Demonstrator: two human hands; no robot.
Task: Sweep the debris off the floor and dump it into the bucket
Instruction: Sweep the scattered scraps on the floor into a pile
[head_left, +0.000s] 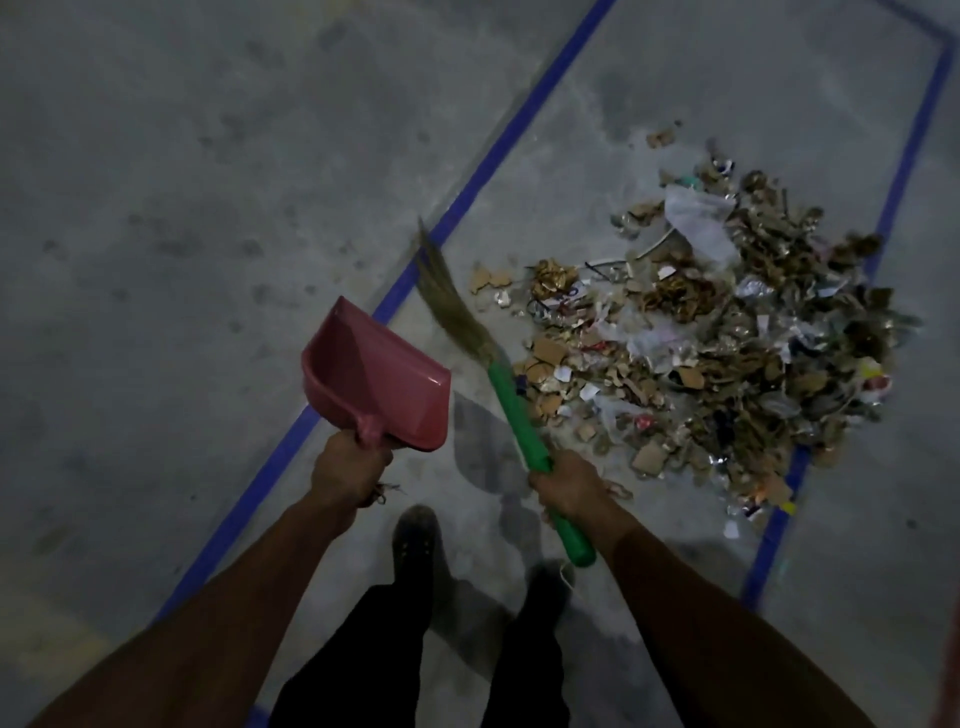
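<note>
There is a single view, taken from the person's head and tipped steeply down at the floor (156, 182) ahead of their feet. The wide lens bends the blue tape lines (483, 171) towards the edges. Both forearms reach in from the bottom corners, close to the lens, while the debris pile (727, 338) lies further out, right of centre, in dim light.

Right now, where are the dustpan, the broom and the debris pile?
dustpan (382, 376): head view, on its pink inner scoop.
broom (514, 410): head view, on the green handle above the hand.
debris pile (717, 338): head view, on the middle of the heap.
</note>
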